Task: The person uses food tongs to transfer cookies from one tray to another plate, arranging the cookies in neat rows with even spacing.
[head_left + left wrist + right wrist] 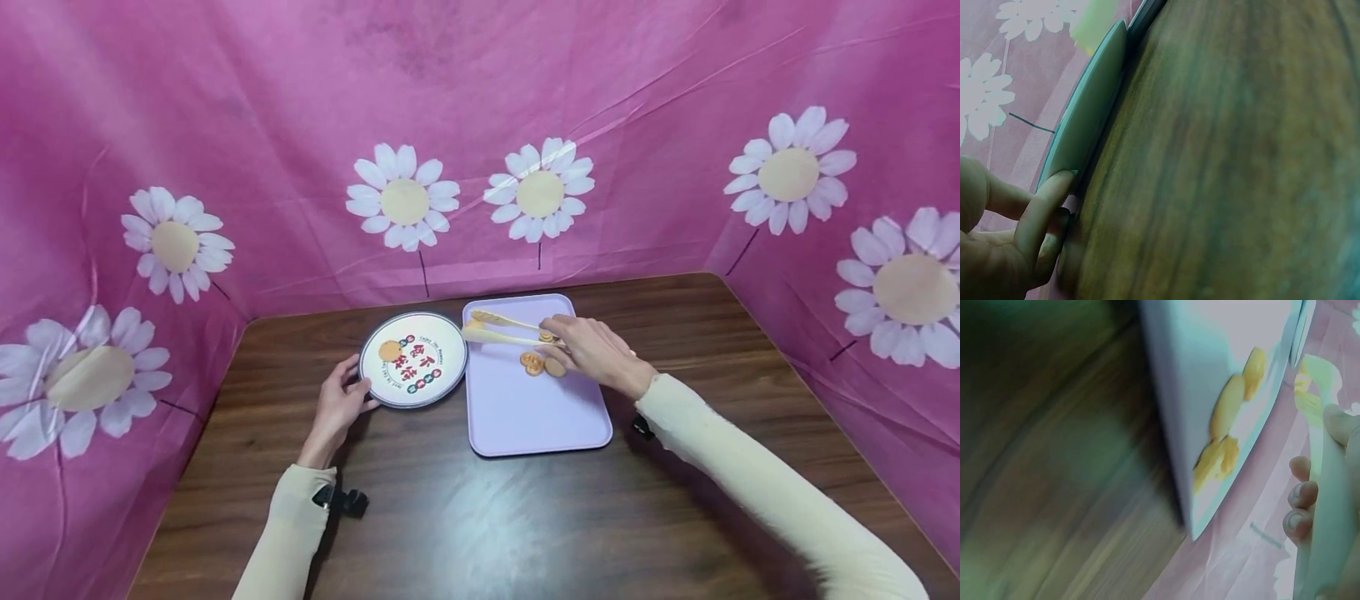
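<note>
A pair of pale tongs (502,336) is gripped in my right hand (592,348), with the tips pointing left over the tray's far left corner. In the right wrist view the thumb and fingers close round the tongs (1329,487). Below that hand, several golden biscuits (532,362) lie on the lilac tray (536,417). My left hand (341,406) holds the near-left rim of a round white plate (450,367) with red characters. In the left wrist view its fingers bend against the plate's edge (1082,125). One round biscuit (390,351) lies on the plate's left part.
Plate and tray sit side by side toward the back of a dark wooden table (465,517). A pink cloth (465,75) printed with white daisies stands round the back and sides. Dark wrist devices (345,502) show by both sleeves.
</note>
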`<action>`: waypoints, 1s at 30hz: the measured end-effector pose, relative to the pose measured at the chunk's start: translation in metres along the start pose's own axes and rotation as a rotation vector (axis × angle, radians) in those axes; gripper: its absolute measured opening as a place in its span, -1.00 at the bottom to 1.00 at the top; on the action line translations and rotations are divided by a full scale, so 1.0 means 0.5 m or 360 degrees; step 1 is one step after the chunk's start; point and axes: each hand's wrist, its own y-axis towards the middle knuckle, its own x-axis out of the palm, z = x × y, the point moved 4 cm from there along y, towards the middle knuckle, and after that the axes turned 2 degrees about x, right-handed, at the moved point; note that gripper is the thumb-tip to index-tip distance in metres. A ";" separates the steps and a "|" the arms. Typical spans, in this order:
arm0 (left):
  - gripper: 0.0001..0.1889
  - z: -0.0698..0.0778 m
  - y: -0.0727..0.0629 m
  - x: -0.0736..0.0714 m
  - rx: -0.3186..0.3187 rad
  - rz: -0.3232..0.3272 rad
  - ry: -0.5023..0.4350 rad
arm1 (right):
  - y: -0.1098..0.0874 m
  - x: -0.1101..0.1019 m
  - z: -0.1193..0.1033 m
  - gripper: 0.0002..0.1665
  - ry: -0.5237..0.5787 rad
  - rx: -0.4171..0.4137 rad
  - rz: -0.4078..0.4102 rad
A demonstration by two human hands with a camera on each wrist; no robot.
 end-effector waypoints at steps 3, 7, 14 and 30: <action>-0.34 -0.002 -0.002 -0.003 0.0003 -0.0005 0.0004 | 0.020 0.013 -0.019 -0.70 0.0025 -0.0047 0.0007; -0.34 -0.004 -0.002 -0.002 0.0008 -0.0009 0.0016 | 0.043 0.029 -0.036 -0.73 0.0050 -0.0103 0.0010; -0.34 -0.011 -0.008 0.001 -0.0001 -0.0001 0.0014 | 0.077 0.059 -0.055 -0.72 0.0096 -0.0093 -0.0073; -0.34 -0.003 -0.004 -0.001 0.0004 0.0014 0.0039 | 0.128 0.107 -0.097 -0.70 0.0096 -0.0105 -0.0145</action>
